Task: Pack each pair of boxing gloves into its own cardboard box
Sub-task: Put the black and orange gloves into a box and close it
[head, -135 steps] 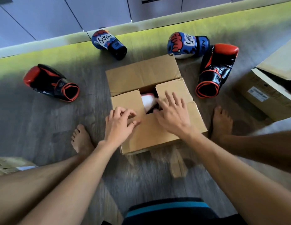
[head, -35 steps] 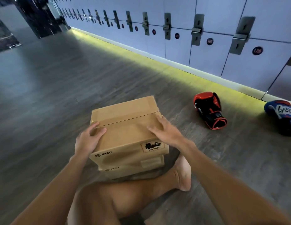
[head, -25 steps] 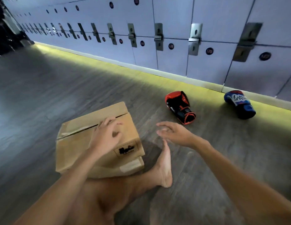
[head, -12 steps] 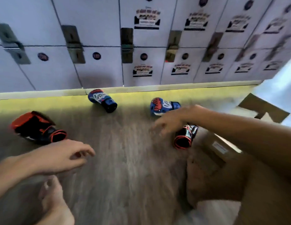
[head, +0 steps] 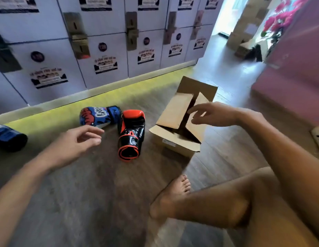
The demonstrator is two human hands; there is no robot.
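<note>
An open cardboard box [head: 174, 139] with raised flaps stands on the floor at centre right. My right hand [head: 211, 114] hovers over its flaps, fingers spread and holding nothing. A black and red boxing glove [head: 131, 135] lies just left of the box, cuff toward me. A blue graffiti-print glove [head: 97, 115] lies behind it. A second blue glove [head: 7, 138] sits at the far left edge. My left hand [head: 76, 142] hangs loose above the floor near the blue glove, holding nothing.
A wall of grey lockers [head: 105, 47] runs along the back with a yellow-lit base. My bare foot [head: 170, 196] and leg lie in front of the box. A pink bench [head: 288, 90] stands at right, with more cardboard boxes [head: 242, 49] in the far corridor.
I set the closed box down at my left and let go. My view swung right to the open box; my right hand moved over its flaps, my left hand followed toward the gloves.
</note>
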